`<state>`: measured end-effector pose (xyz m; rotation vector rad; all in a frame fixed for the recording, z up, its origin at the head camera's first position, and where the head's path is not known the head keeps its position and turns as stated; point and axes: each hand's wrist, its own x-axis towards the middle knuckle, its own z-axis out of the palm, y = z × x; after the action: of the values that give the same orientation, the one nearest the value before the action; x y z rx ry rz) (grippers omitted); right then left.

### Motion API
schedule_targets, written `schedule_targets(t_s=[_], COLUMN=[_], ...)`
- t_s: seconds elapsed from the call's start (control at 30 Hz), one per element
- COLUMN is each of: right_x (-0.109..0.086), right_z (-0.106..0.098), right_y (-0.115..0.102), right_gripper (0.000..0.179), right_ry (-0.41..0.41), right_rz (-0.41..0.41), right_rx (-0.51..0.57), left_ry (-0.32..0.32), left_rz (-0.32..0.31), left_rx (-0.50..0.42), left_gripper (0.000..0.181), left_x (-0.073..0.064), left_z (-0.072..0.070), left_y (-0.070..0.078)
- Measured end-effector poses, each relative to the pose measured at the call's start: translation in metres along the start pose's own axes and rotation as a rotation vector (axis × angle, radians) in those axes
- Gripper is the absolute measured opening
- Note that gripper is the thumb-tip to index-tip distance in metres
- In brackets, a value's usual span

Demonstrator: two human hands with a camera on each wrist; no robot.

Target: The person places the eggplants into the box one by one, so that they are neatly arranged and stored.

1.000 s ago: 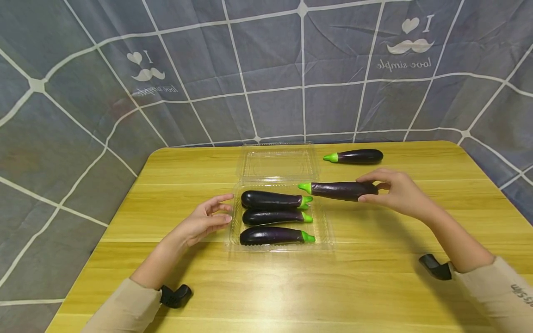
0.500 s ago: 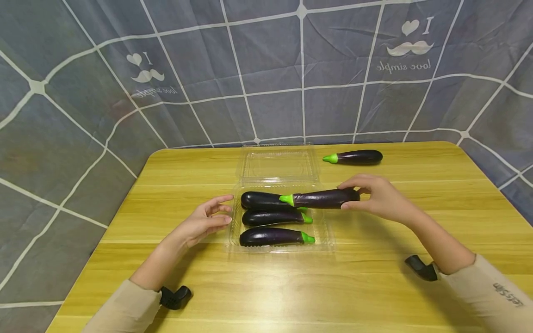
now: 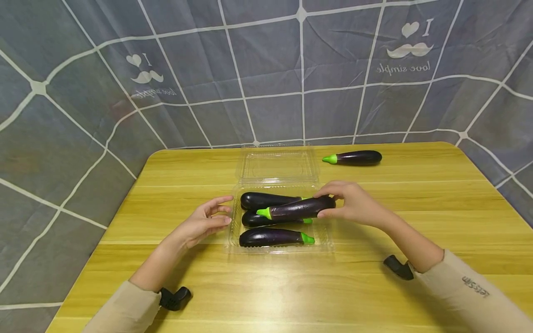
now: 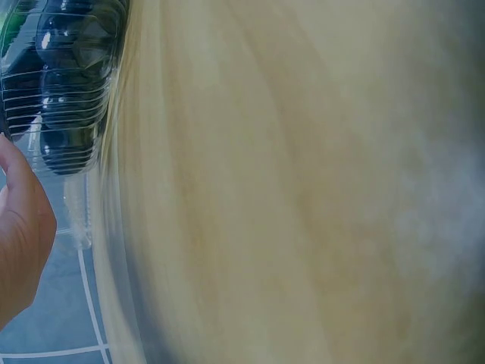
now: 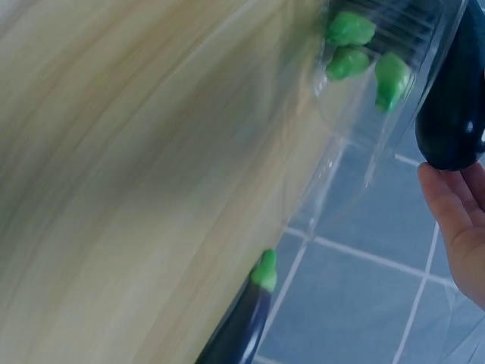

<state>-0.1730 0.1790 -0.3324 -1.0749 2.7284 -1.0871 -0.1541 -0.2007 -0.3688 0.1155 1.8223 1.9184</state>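
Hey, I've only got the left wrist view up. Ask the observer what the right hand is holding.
Observer: The right hand grips a dark purple eggplant by its rounded end.
Operator: Where are the stems of the eggplants inside the clear plastic container?
Observer: The right wrist view shows three green stems at the container's right end.
Operator: Any eggplant outside, unheld?
Observer: Yes, a loose eggplant lies on the wooden table, beyond the right hand.
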Motion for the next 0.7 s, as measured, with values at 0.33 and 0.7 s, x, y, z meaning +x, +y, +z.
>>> schedule_targets(t_s=[0.33, 0.7], right_x=[0.013, 0.021], right_z=[0.017, 0.027], right_y=[-0.008, -0.007], right_gripper=[0.040, 0.039], right_ry=[-0.027, -0.022], right_rz=[-0.030, -0.042], right_rx=[-0.003, -0.017], left_ry=[-0.001, -0.004], left_rz=[-0.007, -0.011], left_rx=[-0.004, -0.009], left_gripper=[0.066, 0.067], left_x=[0.000, 0.001], left_z=[-0.001, -0.002], left_y=[0.000, 0.001])
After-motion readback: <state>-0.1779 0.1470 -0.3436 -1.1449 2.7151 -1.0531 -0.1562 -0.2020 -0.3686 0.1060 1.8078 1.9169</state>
